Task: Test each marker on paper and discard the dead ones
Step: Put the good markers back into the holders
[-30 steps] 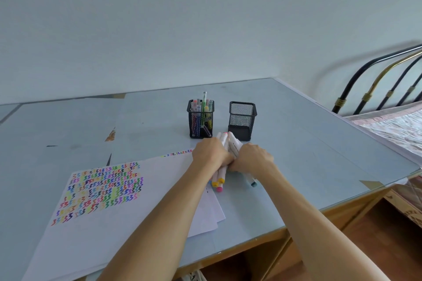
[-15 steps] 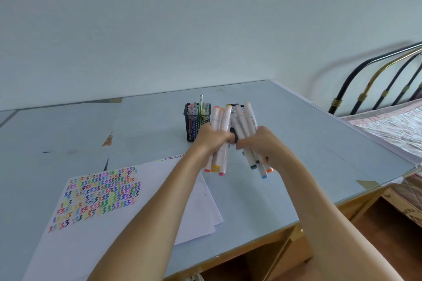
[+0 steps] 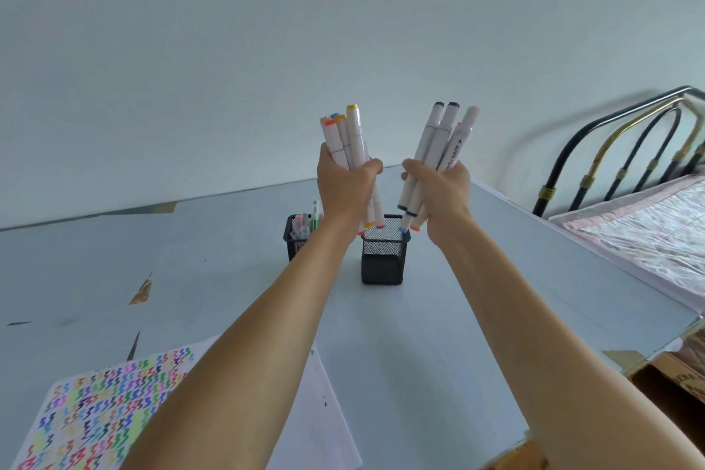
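My left hand grips a bundle of several white markers, held upright with orange, blue and yellow caps on top. My right hand grips a second bundle of several white markers with dark and pale caps, tilted to the right. Both bundles are raised above a black mesh pen cup, whose inside I cannot see. To its left, another black mesh cup holds several markers, partly hidden by my left forearm. White paper filled with coloured zigzag test marks lies at the lower left.
The grey-blue table has chipped patches on its left part and ends in a front edge at the lower right. A metal bed frame with a patterned cover stands to the right. A cardboard box sits below the table's right corner.
Both hands have lifted the two marker bundles from the table up above the mesh cups and drawn them apart. The camera has tilted upward.
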